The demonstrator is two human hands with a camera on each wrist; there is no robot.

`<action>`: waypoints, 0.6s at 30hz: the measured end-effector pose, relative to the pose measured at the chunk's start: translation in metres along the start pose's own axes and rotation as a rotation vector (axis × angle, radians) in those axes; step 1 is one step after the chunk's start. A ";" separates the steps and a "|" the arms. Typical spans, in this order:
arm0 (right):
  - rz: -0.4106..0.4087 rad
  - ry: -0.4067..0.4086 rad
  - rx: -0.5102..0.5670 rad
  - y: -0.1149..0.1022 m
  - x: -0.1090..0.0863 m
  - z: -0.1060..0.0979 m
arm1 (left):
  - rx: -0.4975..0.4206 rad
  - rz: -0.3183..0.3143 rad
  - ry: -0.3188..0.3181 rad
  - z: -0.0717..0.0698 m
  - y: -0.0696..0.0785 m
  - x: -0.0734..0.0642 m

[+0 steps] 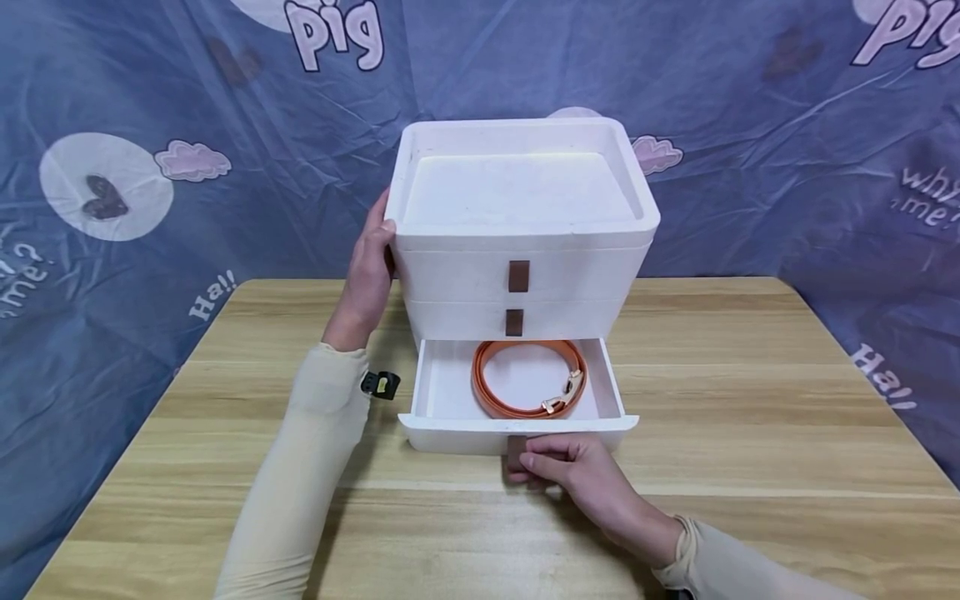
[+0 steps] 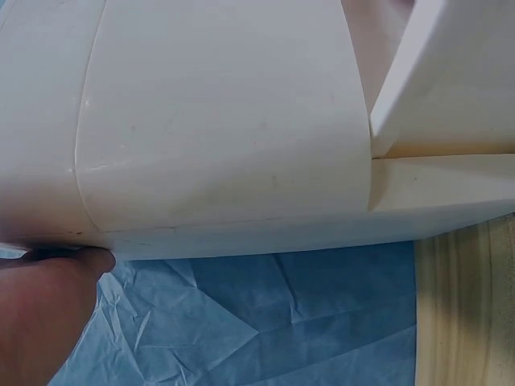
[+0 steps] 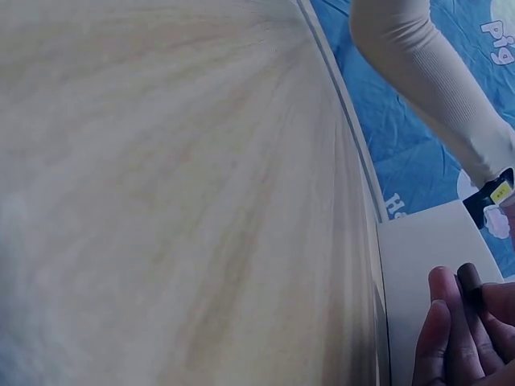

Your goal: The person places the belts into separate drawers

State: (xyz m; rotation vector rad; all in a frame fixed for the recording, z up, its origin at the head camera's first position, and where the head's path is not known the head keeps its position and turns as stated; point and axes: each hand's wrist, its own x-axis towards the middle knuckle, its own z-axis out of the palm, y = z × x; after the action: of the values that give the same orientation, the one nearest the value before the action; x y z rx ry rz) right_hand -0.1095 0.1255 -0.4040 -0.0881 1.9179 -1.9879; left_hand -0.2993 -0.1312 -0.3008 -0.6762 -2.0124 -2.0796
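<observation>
A white storage unit (image 1: 525,279) with stacked drawers stands on the wooden table, and its bottom drawer (image 1: 450,392) is pulled out. Inside that drawer lies a coiled orange-brown belt (image 1: 482,379) with a gold-coloured buckle (image 1: 562,398). My right hand (image 1: 588,479) pinches the brown pull tab (image 1: 516,454) on the drawer front; the right wrist view shows the tab (image 3: 470,281) between thumb and fingers. Against the unit's upper left side rests my left hand (image 1: 367,275), its thumb near the front corner. Most of its other fingers are hidden behind the unit.
Two closed drawers with brown tabs (image 1: 518,277) sit above the pulled-out one. A shallow rimmed tray (image 1: 517,192) tops the unit. Behind the wooden table (image 1: 750,400) hangs a blue printed cloth (image 1: 480,58). A black strap device (image 1: 381,384) is on the left wrist.
</observation>
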 end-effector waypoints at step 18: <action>0.004 0.015 -0.002 -0.001 0.006 -0.002 | 0.019 0.001 -0.004 0.000 -0.001 0.000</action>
State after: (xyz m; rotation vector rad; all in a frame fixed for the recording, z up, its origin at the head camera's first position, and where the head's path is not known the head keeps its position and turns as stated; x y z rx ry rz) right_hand -0.1157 0.1251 -0.4046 -0.0705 1.9275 -1.9899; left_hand -0.2994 -0.1317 -0.3017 -0.6776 -2.0313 -2.0574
